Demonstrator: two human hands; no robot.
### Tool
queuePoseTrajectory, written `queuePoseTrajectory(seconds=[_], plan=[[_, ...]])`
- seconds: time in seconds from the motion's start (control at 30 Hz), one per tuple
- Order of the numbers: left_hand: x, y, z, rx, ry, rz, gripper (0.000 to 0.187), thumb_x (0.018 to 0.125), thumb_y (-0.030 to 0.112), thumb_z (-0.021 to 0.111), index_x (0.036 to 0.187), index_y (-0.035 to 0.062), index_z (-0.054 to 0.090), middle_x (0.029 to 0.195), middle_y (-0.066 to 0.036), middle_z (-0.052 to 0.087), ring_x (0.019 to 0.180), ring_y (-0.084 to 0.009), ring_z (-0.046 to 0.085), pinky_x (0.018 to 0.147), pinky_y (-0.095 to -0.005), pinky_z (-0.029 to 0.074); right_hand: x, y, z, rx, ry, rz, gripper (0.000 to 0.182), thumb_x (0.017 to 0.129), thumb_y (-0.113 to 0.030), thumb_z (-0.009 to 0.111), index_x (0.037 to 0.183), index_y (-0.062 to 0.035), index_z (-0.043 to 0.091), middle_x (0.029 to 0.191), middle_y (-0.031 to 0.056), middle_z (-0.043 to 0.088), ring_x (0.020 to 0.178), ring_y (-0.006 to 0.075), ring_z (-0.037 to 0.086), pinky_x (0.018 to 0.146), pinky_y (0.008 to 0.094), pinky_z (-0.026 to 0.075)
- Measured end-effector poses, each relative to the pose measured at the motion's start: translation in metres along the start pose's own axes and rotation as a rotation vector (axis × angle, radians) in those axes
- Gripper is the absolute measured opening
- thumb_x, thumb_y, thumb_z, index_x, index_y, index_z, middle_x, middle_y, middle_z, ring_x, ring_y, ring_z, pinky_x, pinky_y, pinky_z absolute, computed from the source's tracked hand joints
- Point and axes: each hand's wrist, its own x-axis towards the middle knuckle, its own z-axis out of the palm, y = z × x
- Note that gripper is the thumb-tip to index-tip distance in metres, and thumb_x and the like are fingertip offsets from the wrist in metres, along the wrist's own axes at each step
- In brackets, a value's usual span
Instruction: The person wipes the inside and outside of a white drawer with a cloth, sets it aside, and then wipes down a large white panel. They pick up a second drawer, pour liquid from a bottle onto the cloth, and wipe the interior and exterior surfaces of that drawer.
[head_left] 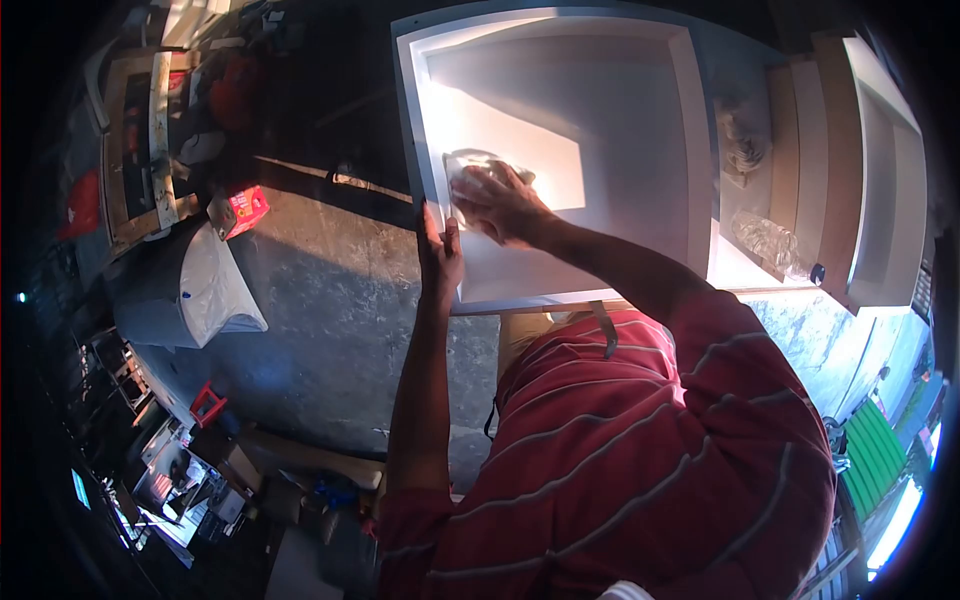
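Note:
A shallow white open-topped box point(630, 130), like a drawer or tray, lies in front of me with its inside facing up. My right hand point(500, 205) reaches into it and presses a pale cloth point(480, 158) against the bottom near the left wall. The fingers are bent over the cloth, which is partly hidden under them. My left hand point(440, 255) grips the left wall of the box near its front corner, with the thumb on the inner side and the fingers outside. Bright sunlight falls across the box's left part.
To the right are a clear plastic bottle point(765, 243), a crumpled cloth point(742, 150) and stacked boards point(810, 160). On the concrete floor point(330, 290) at left stand a red carton point(240, 211), a white curved sheet point(205, 290) and a small red stool point(207, 404).

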Motion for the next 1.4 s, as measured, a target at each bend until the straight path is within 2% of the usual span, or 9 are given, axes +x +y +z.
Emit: queuePoseTrajectory(seconds=[0.1,0.23,0.37,0.57,0.73,0.83,0.97,1.17,1.4], plan=[[0.0,-0.002,0.001,-0.02,0.0,-0.025,0.063,0.094,0.034,0.044,0.137,-0.0068,0.024,0.138,-0.031,0.03,0.128,-0.0419,0.033,0.105,-0.0412,0.027,-0.029,0.025,-0.013,-0.137,-0.089,0.167,0.04,0.092,-0.036,0.042,0.131,-0.0259,0.044,0.148,-0.0012,0.024,0.136,0.0243,0.022,0.11,0.0511,0.016],[-0.001,-0.012,0.001,0.122,-0.019,-0.002,0.062,0.096,0.03,0.043,0.14,-0.0035,0.017,0.134,-0.027,0.034,0.11,-0.0348,0.053,0.089,-0.0379,0.044,-0.074,0.151,-0.073,-0.483,0.366,0.518,0.043,0.086,-0.028,0.047,0.129,-0.0203,0.048,0.14,0.0041,0.039,0.131,0.0307,0.03,0.098,0.0531,0.029],[-0.002,0.01,-0.002,0.012,-0.029,-0.074,0.06,0.095,0.031,0.042,0.137,-0.0065,0.022,0.135,-0.031,0.032,0.123,-0.0425,0.038,0.101,-0.0421,0.034,-0.054,0.164,-0.065,-0.503,0.448,0.735,0.046,0.089,-0.029,0.043,0.134,-0.0215,0.042,0.145,0.0051,0.032,0.133,0.033,0.025,0.104,0.0563,0.02],[-0.003,0.011,-0.004,0.087,-0.004,0.049,0.061,0.096,0.03,0.044,0.139,-0.0057,0.019,0.13,-0.029,0.039,0.108,-0.0358,0.053,0.088,-0.037,0.043,-0.012,0.008,0.0,0.021,0.107,0.2,0.047,0.085,-0.031,0.054,0.131,-0.0265,0.046,0.146,0.0011,0.029,0.136,0.0269,0.021,0.113,0.0472,0.013],[0.0,-0.006,0.0,0.184,0.041,0.103,0.061,0.096,0.028,0.044,0.139,-0.0065,0.018,0.133,-0.029,0.036,0.117,-0.036,0.047,0.094,-0.0375,0.039,0.006,0.028,-0.031,0.014,0.113,0.069,0.047,0.083,-0.027,0.059,0.129,-0.0227,0.049,0.145,0.0062,0.031,0.134,0.0278,0.026,0.109,0.0471,0.025],[0.001,-0.005,-0.002,0.064,-0.002,0.002,0.06,0.094,0.029,0.045,0.136,-0.0077,0.024,0.135,-0.032,0.033,0.124,-0.0422,0.038,0.102,-0.0407,0.033,0.004,0.053,-0.034,-0.057,0.012,-0.426,0.042,0.087,-0.03,0.054,0.128,-0.0231,0.049,0.145,0.0026,0.03,0.137,0.0242,0.022,0.112,0.0463,0.018],[0.002,0.0,-0.001,0.065,0.028,0.018,0.061,0.094,0.03,0.045,0.137,-0.0077,0.023,0.136,-0.032,0.032,0.125,-0.0421,0.037,0.102,-0.0407,0.033,0.018,0.091,-0.016,-0.272,-0.035,-0.171,0.042,0.091,-0.033,0.047,0.132,-0.0239,0.045,0.149,-0.0012,0.023,0.14,0.026,0.011,0.114,0.0467,0.006],[0.0,0.003,0.0,-0.001,0.002,-0.038,0.059,0.095,0.029,0.045,0.137,-0.0058,0.023,0.136,-0.03,0.032,0.124,-0.042,0.037,0.101,-0.0408,0.034,0.035,0.114,-0.043,-0.393,0.293,0.518,0.046,0.087,-0.027,0.045,0.132,-0.0172,0.043,0.142,0.0104,0.032,0.13,0.0373,0.025,0.102,0.057,0.022],[0.001,0.005,-0.003,0.046,0.011,-0.001,0.062,0.096,0.038,0.039,0.139,-0.004,0.022,0.139,-0.029,0.03,0.128,-0.0413,0.033,0.105,-0.0403,0.03,-0.026,-0.015,0.033,0.004,0.055,-0.107,0.046,0.086,-0.027,0.051,0.13,-0.0183,0.047,0.14,0.0064,0.035,0.134,0.0302,0.025,0.11,0.0529,0.017]])
